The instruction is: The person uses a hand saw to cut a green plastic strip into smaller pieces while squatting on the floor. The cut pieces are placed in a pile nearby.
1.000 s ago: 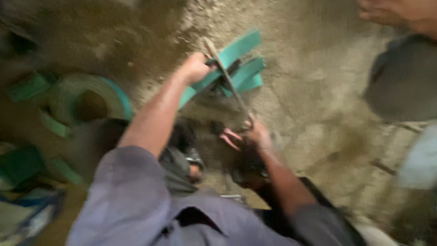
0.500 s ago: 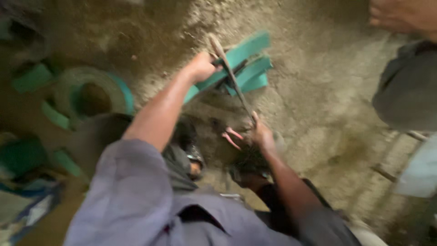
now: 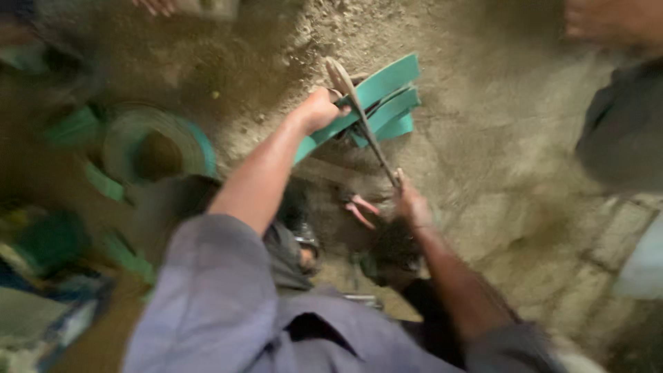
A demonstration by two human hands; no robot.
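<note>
Over the sandy floor (image 3: 483, 138), both forearms reach forward from grey sleeves. Left hand (image 3: 319, 110) fisted around teal straps (image 3: 383, 97), gripping them near the lower-left end; straps run diagonally up-right, lying on sand. Right hand (image 3: 412, 204) closed on the lower end of a long thin metal tool (image 3: 362, 121), which slants up-left across the straps. Coiled teal strap roll (image 3: 155, 141) well left.

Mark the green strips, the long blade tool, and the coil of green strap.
green strips (image 3: 387, 93), head view, middle of the top strip.
blade tool (image 3: 366, 128), head view, mid-shaft.
strap coil (image 3: 197, 141), head view, right rim.
</note>
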